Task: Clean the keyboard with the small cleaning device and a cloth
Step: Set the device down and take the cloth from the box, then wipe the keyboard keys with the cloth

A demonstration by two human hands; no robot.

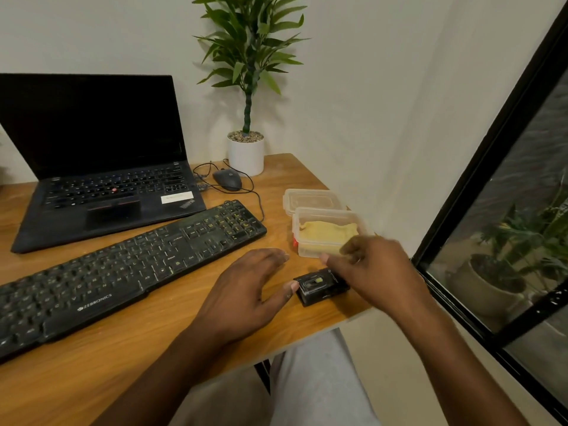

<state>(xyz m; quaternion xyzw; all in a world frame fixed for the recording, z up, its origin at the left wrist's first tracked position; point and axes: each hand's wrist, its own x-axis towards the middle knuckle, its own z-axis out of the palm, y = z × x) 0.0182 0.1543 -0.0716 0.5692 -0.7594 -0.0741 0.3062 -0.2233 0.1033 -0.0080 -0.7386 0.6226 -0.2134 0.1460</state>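
Behind the right hand (378, 267), one end of the cleaning device (316, 286).

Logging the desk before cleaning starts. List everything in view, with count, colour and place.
desk: one, brown wood, under everything
laptop: one, black, open, back left
keyboard: one, black, before the laptop
mouse: one, dark, wired, by the potted plant
potted plant: one, green, white pot, back wall
container: one, clear, right of keyboard
cloth: one, yellowish, inside the container
lid: one, clear, behind the container
cleaning device: one, black, between the hands
window: one, black frame, far right
trousers: one pair, grey, below the desk edge
left hand: one, open, thumb at the device
right hand: one, blurred, above the device
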